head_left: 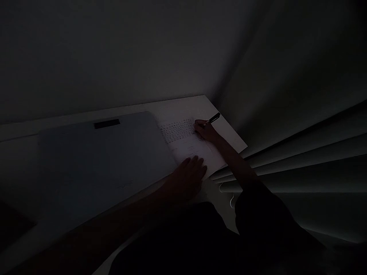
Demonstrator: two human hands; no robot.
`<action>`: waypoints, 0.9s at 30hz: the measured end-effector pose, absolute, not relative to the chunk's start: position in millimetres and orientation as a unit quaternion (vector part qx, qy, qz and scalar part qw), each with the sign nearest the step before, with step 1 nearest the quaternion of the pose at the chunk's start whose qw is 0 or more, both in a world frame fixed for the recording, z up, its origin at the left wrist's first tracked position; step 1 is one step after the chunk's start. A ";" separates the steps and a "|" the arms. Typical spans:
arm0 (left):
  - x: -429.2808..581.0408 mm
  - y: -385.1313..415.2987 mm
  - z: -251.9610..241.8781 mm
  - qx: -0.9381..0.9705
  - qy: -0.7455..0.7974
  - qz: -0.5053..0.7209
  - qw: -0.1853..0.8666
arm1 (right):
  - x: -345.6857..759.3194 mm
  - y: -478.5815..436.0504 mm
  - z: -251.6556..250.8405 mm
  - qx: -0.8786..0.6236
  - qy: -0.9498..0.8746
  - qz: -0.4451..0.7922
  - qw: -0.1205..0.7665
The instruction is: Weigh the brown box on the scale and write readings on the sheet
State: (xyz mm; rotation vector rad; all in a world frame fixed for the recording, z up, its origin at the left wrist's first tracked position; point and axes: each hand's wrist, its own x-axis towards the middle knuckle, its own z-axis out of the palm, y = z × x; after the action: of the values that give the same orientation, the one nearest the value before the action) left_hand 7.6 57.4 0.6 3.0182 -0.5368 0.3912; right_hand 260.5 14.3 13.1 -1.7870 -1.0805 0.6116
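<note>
In the dim head view a white sheet of paper lies near the right end of the desk. Rows of small dark marks fill its upper part, and fainter lines show below them; I cannot read either. My right hand is closed around a dark pen and rests at the right end of the rows. The pen's back end points up and right, while its tip is hidden by the fingers. My left hand lies flat on the sheet's lower edge, fingers stretched out.
A large grey-blue mat covers the desk left of the paper, with a small dark rectangle near its far edge. The white desk meets a wall at the back. Folded curtains hang close on the right.
</note>
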 end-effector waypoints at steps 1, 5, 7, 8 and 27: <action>7.8 57.5 0.4 0.977 -0.173 0.121 0.026 | 260.5 14.4 13.2 -0.729 -0.436 0.250 0.464; 8.8 57.9 -4.4 0.978 -0.170 0.119 0.029 | 260.6 14.4 13.2 -0.730 -0.433 0.255 0.464; 9.0 58.1 -7.1 0.976 -0.174 0.131 0.029 | 261.0 14.4 12.2 -0.730 -0.432 0.252 0.466; 9.0 58.2 -7.6 0.975 -0.174 0.133 0.029 | 261.2 14.4 11.6 -0.730 -0.429 0.253 0.469; 8.9 56.4 8.8 0.984 -0.160 0.062 0.043 | 271.9 18.6 6.8 -0.721 -0.446 0.140 0.512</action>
State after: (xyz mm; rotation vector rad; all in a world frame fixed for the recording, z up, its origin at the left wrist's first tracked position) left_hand 8.9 56.4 8.8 3.0095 -0.4901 0.1901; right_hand 271.9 18.6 6.8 -1.7342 -1.0721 0.3360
